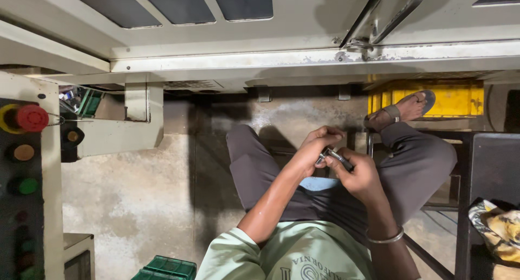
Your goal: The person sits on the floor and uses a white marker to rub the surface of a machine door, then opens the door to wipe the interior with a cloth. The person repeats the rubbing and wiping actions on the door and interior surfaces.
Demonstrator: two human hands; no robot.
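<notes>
So we're sitting down here, looking straight at our own lap, with both hands meeting over the knees. Our left hand [317, 147] is curled shut around one end of a small metal part [333, 156], a short shiny rod-like piece, and our right hand [360, 174] is clamped on the other end, fingers wrapped over it, so the two hands are touching with the part held between them. We can't tell exactly what kind of piece it is, too small and mostly covered by fingers. It sits above our grey trousers [260, 171], just over a pale blue patch [319, 183] in the lap. A metal bangle [385, 238] rides on the right wrist, and the light green shirt [281, 253] fills the bottom edge. One foot in a sandal [409, 108] is propped up against a yellow crate [449, 98] under the machine body [271, 58] ahead of us. Off on the left edge there's a control panel [24, 204] with a red mushroom button [31, 117], an orange one and a green one below it. A green crate [168, 269] pokes in at the bottom, on the concrete floor [130, 193].
</notes>
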